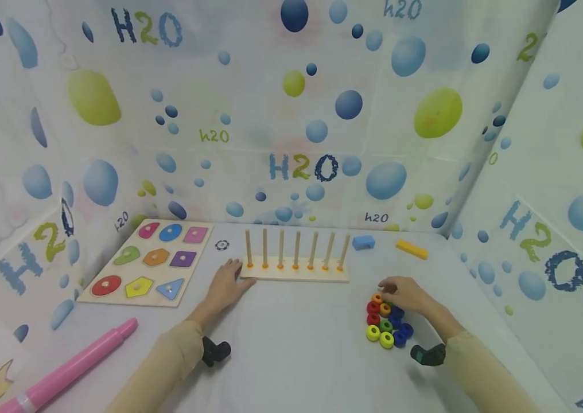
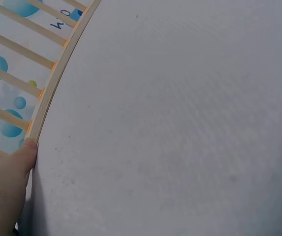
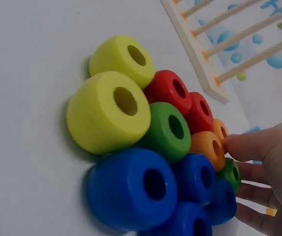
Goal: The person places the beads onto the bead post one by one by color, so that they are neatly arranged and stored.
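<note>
A wooden peg board (image 1: 294, 277) with several upright pegs stands mid-table, an orange collar at each peg's foot. My left hand (image 1: 226, 282) lies flat on the table, and one fingertip (image 2: 28, 146) touches the left end of the board's base (image 2: 57, 73). To the right lies a pile of coloured rings (image 1: 387, 324): yellow (image 3: 109, 110), red (image 3: 170, 91), green (image 3: 169, 129), blue (image 3: 133, 189) and orange (image 3: 207, 147). My right hand (image 1: 402, 293) hovers over the pile's far side. Its thumb tip (image 3: 239, 145) touches the orange ring, and the other fingers lie beside the green and blue ones.
A shape puzzle board (image 1: 152, 261) lies at the left and a pink tube (image 1: 74, 367) at the near left. Behind the pegs lie a blue block (image 1: 363, 242), a yellow block (image 1: 412, 248) and a small black ring (image 1: 222, 245). Printed cloth walls close three sides.
</note>
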`<state>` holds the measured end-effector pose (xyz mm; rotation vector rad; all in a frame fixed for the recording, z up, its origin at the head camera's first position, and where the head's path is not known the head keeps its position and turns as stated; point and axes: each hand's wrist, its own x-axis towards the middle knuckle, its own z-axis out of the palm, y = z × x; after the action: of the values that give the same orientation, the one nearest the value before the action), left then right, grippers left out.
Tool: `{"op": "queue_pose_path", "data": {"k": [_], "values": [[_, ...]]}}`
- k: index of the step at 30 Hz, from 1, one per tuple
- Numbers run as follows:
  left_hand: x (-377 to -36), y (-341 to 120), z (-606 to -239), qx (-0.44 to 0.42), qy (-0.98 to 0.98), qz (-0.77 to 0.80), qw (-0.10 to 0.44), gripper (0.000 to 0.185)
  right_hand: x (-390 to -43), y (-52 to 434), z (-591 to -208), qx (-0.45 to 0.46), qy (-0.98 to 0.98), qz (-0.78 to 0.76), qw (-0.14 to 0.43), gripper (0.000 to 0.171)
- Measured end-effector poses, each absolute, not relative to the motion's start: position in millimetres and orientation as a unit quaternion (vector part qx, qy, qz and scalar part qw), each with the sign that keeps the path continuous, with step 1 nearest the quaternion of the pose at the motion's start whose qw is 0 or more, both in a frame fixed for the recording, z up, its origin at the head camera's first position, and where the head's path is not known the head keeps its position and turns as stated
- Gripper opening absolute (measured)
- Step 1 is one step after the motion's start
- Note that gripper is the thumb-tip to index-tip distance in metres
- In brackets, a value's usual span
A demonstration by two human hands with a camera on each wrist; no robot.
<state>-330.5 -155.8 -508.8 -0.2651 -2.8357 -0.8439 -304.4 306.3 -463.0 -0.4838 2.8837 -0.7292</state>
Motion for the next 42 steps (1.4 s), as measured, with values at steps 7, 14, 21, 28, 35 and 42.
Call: {"op": "queue_pose_path", "data": {"k": [7, 14, 21, 28, 35, 42], "values": [[-336, -152, -506, -0.088, -0.949, -0.287, 0.101, 0.066, -303, 306, -465, -0.176, 0.948, -0.257, 0.067, 0.025], [-337, -155, -509, -0.098, -0.946, -0.287, 0.111, 0.063, -305, 300, -467, -0.182, 0.946, -0.258, 0.073, 0.022], [-338, -154, -509, -0.096, -0.947, -0.289, 0.105, 0.064, -307, 298, -465, -0.183, 0.943, -0.278, 0.023, 0.022], [-335, -154, -506, -0.092, -0.949, -0.286, 0.100, 0.063, -321, 266, -435, -0.217, 0.914, -0.323, -0.116, 0.025], [-335, -152, -509, -0.103, -0.947, -0.287, 0.104, 0.063, -356, 206, -396, -0.258, 0.872, -0.337, -0.245, 0.025], [-332, -155, -514, -0.081, -0.946, -0.301, 0.095, 0.064, -377, 129, -372, -0.284, 0.874, -0.337, -0.202, 0.025]]}}
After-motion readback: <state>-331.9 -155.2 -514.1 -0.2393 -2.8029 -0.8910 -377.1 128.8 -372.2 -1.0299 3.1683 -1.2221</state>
